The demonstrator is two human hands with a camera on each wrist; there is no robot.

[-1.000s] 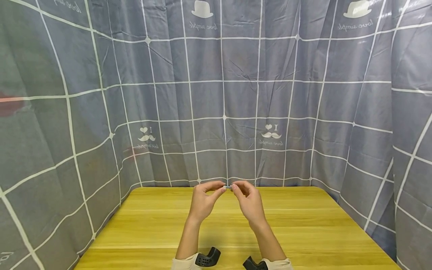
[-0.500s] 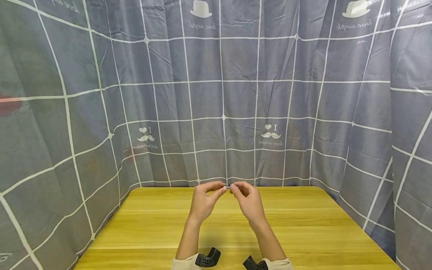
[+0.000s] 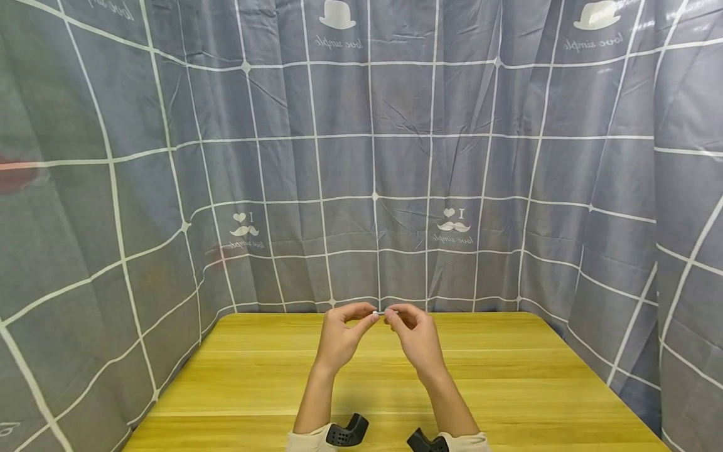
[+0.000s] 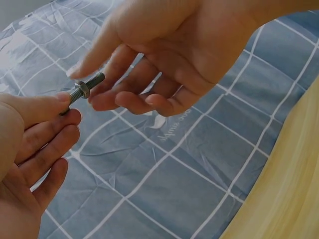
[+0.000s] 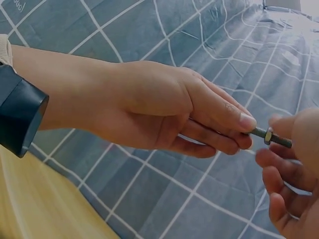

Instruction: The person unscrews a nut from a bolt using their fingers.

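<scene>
1. Nearest, at the bottom of the head view, are two pale sleeves (image 3: 309,438), each with a black mount (image 3: 426,443) at the wrist. The forearms reach forward and the hands come close together.

2. The left hand (image 3: 337,339) pinches one end of the bolt (image 4: 96,79) between thumb and forefinger; its other fingers are loosely bent below. This pinch covers that end, so one cannot tell whether the bolt has a head there.

3. The right hand (image 3: 419,339) is not gripping, as far as both wrist views show: its thumb and forefinger are parted, one on each side of the nut (image 5: 268,135), with a small gap. The free end of the bolt points toward its palm.

4. The bolt is held in the air between the hands, roughly level from left to right. The nut sits around its thread, apart from the left fingertips, and bare thread shows on both sides.

5. The step in hand seems to be turning the nut along the bolt. To do it well, the left pinch should be firm, so that the bolt does not rotate together with the nut. The right fingertips should take the flat sides of the nut, make short turns and release fully between them. Pressing sideways could tilt the bolt out of the pinch.

6. Under the forearms lies the yellow desk (image 3: 361,383); farthest is the grey curtain (image 3: 401,166) with white lines.
</scene>
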